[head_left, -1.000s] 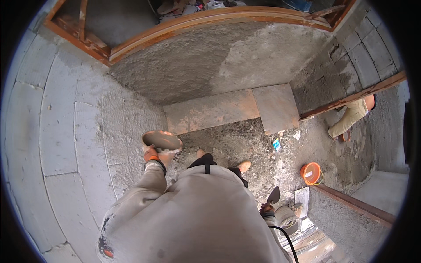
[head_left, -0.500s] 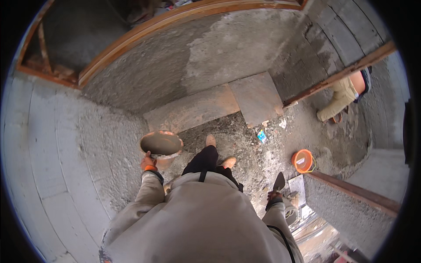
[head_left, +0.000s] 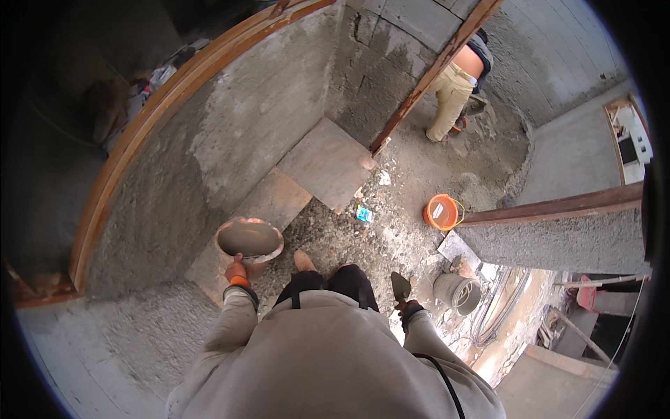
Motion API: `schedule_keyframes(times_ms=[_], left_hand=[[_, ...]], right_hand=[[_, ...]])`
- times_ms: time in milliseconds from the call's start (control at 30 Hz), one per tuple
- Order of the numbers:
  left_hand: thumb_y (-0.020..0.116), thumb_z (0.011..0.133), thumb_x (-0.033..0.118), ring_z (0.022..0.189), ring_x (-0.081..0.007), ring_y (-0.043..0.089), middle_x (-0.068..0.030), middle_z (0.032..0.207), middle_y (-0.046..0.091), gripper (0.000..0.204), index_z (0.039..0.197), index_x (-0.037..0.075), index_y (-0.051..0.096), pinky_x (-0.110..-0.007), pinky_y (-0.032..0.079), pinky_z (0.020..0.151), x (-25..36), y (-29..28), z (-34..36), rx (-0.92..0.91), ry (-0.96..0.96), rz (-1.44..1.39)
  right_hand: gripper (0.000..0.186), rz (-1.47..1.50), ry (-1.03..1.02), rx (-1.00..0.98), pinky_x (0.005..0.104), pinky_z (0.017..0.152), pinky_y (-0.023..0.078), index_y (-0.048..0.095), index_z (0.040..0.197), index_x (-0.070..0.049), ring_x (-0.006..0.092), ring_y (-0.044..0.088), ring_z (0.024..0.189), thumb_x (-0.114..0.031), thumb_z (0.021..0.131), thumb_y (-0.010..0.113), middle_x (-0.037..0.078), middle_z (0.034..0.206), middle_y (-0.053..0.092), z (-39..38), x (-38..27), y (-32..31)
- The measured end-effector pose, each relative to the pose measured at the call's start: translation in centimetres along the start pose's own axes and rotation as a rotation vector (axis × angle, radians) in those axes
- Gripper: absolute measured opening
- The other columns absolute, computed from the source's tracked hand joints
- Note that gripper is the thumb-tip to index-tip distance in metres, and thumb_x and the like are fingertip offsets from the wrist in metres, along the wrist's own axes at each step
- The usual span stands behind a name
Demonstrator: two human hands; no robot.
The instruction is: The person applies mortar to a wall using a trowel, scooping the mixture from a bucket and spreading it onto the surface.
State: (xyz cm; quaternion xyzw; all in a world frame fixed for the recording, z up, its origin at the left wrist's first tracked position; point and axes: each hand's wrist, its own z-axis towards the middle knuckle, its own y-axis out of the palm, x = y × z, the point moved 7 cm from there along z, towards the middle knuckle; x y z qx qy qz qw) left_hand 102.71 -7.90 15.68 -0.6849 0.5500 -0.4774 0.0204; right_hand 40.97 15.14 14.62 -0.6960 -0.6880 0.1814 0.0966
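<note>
My left hand [head_left: 237, 270] is closed on the near rim of a round bucket [head_left: 276, 253], its wall smeared with mortar. Grey wet mortar [head_left: 246, 239] lies inside it. Low on my right side, my right hand [head_left: 403, 311] is wrapped round the handle of a pointed trowel [head_left: 400, 286], whose dark blade points away from me. Where the bucket's base rests, if anywhere, I cannot tell.
Boards [head_left: 324, 164] lie along the roughly plastered wall. An orange bucket [head_left: 442, 212] stands by the doorway, with a grey bucket [head_left: 457, 293] nearer. Rubble and a blue packet [head_left: 363, 214] litter the floor. Beyond a wooden post [head_left: 436, 77], another person [head_left: 453, 87] bends over.
My body has turned to the right, so the room has swung leftward in view. The bucket and the trowel have stayed in my hands. More of the doorway side now shows.
</note>
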Motion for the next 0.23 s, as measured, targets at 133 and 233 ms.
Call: schedule_keyframes(times_ms=[133,233], left_hand=[[0.065,0.072,0.048,0.047,-0.0262,0.057,-0.0125,0.061,0.061,0.049,0.076,-0.001,0.063,-0.037,0.048,0.049,5.1,6.0,-3.0,-0.192,-0.022,-0.019],[0.065,0.075,0.045,0.045,-0.029,0.056,-0.0105,0.063,0.062,0.048,0.075,-0.003,0.062,-0.039,0.049,0.049,7.0,9.4,-3.8,-0.233,0.021,-0.003]], right_hand=[[0.027,0.21,0.073,0.039,0.0375,0.045,0.042,0.058,0.094,0.002,0.0241,0.055,0.054,-0.009,0.072,0.071,0.015,0.071,0.059,-2.0,3.7,1.8],[0.044,0.165,0.115,-0.142,0.0411,0.044,0.039,0.044,0.111,0.003,0.0234,0.053,0.052,-0.01,0.075,0.067,0.015,0.069,0.056,-3.3,3.5,3.9]])
